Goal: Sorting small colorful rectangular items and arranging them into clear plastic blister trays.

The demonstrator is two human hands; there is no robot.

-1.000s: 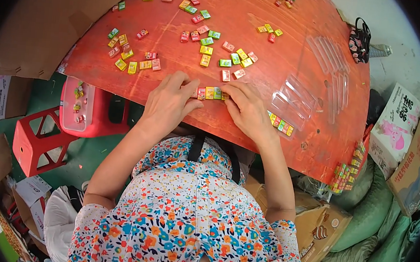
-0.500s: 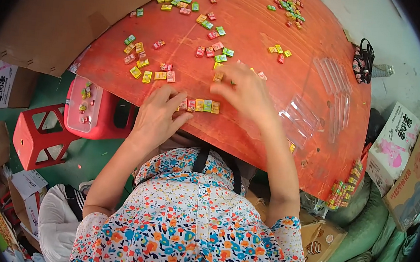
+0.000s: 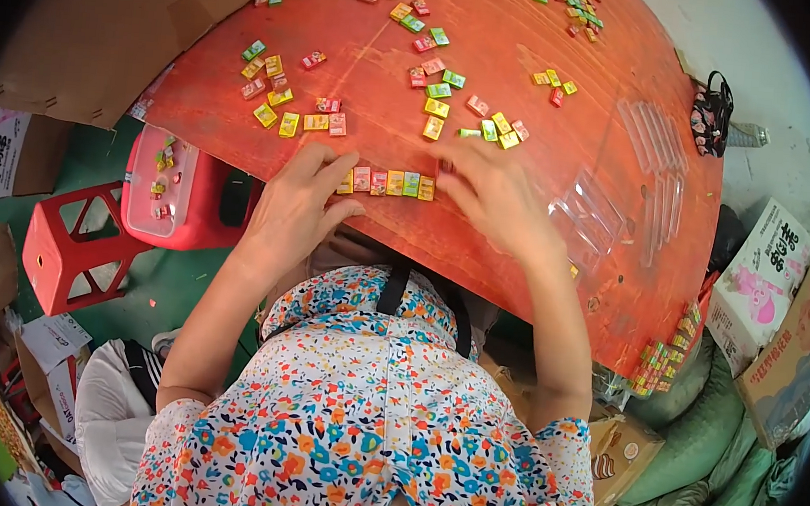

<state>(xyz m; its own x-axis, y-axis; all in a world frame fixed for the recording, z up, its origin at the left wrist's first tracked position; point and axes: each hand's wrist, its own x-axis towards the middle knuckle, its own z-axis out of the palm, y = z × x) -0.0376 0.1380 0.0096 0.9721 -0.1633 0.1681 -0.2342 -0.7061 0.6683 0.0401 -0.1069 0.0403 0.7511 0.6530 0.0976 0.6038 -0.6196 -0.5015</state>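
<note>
A short row of small candy-sized boxes (image 3: 394, 184) in yellow, pink and green stands near the table's front edge. At its left end, my left hand (image 3: 299, 200) rests with thumb and forefinger apart, close around the end yellow box. Beyond the row's right end, my right hand (image 3: 496, 198) has its fingers bent together. Between its fingertips a small dark-red box (image 3: 446, 167) shows in part. More loose boxes (image 3: 434, 108) lie just past the right hand, and another scattered group (image 3: 287, 113) lies past the left.
Clear plastic trays (image 3: 586, 216) lie at the right of the red table (image 3: 517, 292). Bundled boxes (image 3: 666, 358) stand at its right edge. A large cardboard box (image 3: 136, 27) covers the far left. A pink bin (image 3: 152, 221) and red stool (image 3: 72, 258) stand at left.
My right hand has drawn back from the loose boxes toward the row's right end, now with a dark-red box at its fingertips. My left hand has shifted slightly left along the row.
</note>
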